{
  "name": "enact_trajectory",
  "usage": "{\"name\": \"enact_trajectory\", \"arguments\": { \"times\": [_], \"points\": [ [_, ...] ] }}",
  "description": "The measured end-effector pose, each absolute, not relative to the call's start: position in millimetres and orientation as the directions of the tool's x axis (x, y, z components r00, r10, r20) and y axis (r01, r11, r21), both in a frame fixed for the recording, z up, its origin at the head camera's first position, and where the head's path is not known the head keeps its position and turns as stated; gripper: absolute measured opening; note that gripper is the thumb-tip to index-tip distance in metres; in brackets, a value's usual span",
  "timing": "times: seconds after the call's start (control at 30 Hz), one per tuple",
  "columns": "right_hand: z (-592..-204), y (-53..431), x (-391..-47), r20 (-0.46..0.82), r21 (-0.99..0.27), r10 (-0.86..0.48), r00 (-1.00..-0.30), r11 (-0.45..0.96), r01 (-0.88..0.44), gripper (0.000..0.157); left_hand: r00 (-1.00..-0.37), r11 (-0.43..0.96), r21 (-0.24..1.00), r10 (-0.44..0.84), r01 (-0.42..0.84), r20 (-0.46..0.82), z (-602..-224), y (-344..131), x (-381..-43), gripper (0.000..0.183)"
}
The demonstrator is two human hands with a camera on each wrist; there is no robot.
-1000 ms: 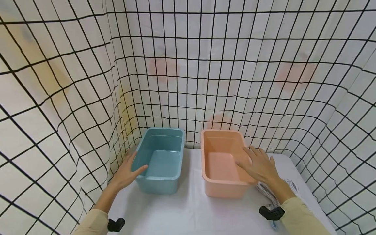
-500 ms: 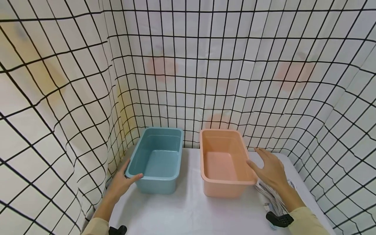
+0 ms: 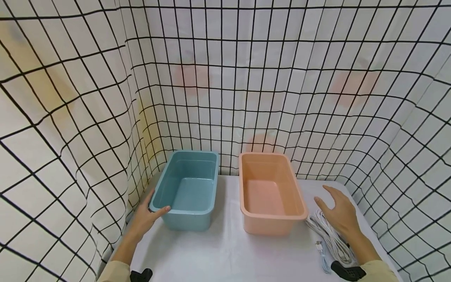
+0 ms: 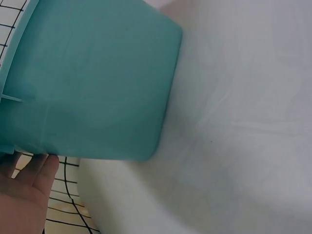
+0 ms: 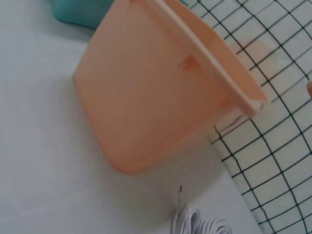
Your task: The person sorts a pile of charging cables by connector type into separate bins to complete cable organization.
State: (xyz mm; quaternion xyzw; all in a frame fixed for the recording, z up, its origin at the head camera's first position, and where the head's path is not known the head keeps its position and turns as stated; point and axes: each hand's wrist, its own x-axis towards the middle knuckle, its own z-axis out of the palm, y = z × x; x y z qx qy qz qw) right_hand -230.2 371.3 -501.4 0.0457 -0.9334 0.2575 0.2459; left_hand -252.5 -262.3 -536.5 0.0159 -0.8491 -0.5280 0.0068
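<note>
My left hand (image 3: 143, 219) is at the near left corner of a blue-green plastic bin (image 3: 192, 223). Its thumb lies at the near rim, while the fingers reach along the outer left side. In the left wrist view the straight fingers (image 4: 46, 173) touch the wall of the bin (image 4: 97, 87) below the rim. My right hand (image 3: 341, 215) is in the air right of a peach plastic bin (image 3: 269, 227), thumb and fingers apart, holding nothing. Below it lies a bundle of white cable (image 3: 327, 235), partly hidden by the hand and forearm. Both bins are without contents.
A thin cable with a blue-white cord (image 3: 323, 256) lies beside the white bundle. Black netting (image 3: 225, 102) over pale cloth encloses the white table (image 3: 229, 258) at the back and both sides. A strip of table separates the two bins.
My right hand has moved right, from over the peach bin's right rim to above the cable bundle. My left hand has drawn back slightly to the blue-green bin's near left corner.
</note>
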Motion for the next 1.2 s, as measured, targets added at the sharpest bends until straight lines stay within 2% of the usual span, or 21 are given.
{"name": "enact_trajectory", "arguments": {
  "times": [0.37, 0.6, 0.8, 0.97, 1.2],
  "points": [
    [-551, 395, -203, 0.428, -0.529, 0.129, -0.895, 0.838, -0.132, 0.055, -0.999, 0.428, 0.903, -0.037, -0.031, -0.017, -533, -260, -253, 0.106],
    [-594, 390, -175, 0.406, -0.521, 0.174, -0.897, 0.851, -0.071, 0.049, -0.999, 0.412, 0.91, -0.039, -0.042, -0.028, -532, -260, -251, 0.107],
    [-627, 385, -156, 0.332, -0.498, 0.277, -0.902, 0.863, 0.082, 0.053, -0.999, 0.413, 0.909, -0.045, -0.047, -0.031, -534, -262, -250, 0.107],
    [-639, 376, -150, 0.237, -0.462, 0.366, -0.9, 0.857, 0.227, 0.056, -0.999, 0.415, 0.909, -0.046, -0.044, -0.027, -534, -261, -249, 0.107],
    [-666, 379, -151, 0.215, -0.395, 0.392, -0.895, 0.873, 0.287, 0.05, -0.998, 0.423, 0.905, -0.058, -0.04, -0.017, -535, -261, -248, 0.108]
  ]
}}
